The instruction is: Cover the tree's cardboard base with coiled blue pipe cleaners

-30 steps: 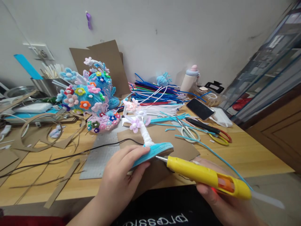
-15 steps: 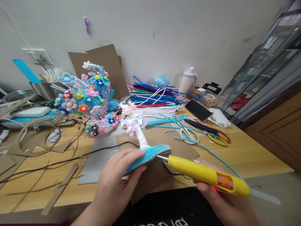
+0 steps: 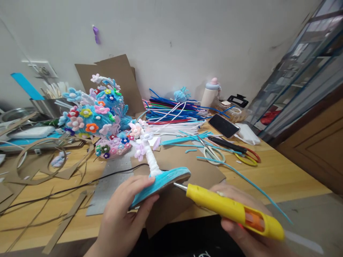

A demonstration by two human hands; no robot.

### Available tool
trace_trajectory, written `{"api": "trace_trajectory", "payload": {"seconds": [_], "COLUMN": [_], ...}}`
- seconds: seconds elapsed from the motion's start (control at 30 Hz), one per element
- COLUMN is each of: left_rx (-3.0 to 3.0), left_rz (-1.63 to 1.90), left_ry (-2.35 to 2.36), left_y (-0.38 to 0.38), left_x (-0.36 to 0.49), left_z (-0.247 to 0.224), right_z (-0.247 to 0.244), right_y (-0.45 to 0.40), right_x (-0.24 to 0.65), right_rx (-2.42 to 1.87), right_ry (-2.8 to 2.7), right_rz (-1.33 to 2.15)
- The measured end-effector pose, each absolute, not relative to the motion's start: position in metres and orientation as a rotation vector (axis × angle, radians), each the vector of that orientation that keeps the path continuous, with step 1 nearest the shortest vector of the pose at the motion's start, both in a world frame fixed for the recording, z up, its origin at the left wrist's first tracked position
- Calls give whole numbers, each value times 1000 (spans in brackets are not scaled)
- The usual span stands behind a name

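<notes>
My left hand (image 3: pixel 124 210) grips the near left edge of a round blue base (image 3: pixel 163 184), which is tilted so that its brown underside edge shows. From the base rises a white wrapped stem (image 3: pixel 152 160) with pale pink and purple flowers (image 3: pixel 139 151) at its top. A yellow glue gun (image 3: pixel 230 208) is in my right hand (image 3: pixel 246 221), with a clear stick out of its back end. Its metal tip points left, at the rim of the base's underside. Whether the tip touches is hard to tell.
Behind on the left stands a blue piece covered in colourful flowers (image 3: pixel 92 114). Pipe cleaners (image 3: pixel 174 112), scissors (image 3: pixel 213 155), pliers (image 3: pixel 248 156), a phone (image 3: pixel 223 125) and a bottle (image 3: pixel 210 95) lie or stand farther right. Cardboard scraps (image 3: pixel 64 223) and a black cable (image 3: pixel 80 185) are at left.
The base and my left hand have shifted slightly left and down in view, and the stem leans more to the left. The glue gun's tip has moved left and down, along the rim.
</notes>
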State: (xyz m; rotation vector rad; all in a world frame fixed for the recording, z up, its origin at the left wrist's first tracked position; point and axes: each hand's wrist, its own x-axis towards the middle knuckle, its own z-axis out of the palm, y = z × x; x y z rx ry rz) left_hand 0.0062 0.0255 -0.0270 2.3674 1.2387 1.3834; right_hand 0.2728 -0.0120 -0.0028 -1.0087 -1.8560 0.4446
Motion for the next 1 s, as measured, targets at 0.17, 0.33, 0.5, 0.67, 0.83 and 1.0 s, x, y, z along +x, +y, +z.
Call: {"api": "trace_trajectory", "payload": {"seconds": [0.17,0.33,0.5,0.67,0.83,1.0], "left_rx": [2372,2371,2372,2336,2317,2298], "left_rz": [1377,1412,1414,1426,1418,1436], "left_ry": [1236,1209,1161,1162,1178,1157], "left_y": [24,24,23,22,23,21], "left_x": [4,4,2,-3,-7,-13], "left_z": [-28,-29,-31,-34,-37,-42], "right_z": [2,-5,-3,-1,-2,-4], "right_y": [-10,-9,-9,-10,-11,-10], "right_x": [260,261,263,263,266,268], "right_rx": [-1017,-1013,-1031,-1065,-1091,-1097], "right_ry": [-1862,-1876,-1888,-1922,-1934,-1941], "right_rz": [464,499,484,427,386,315]}}
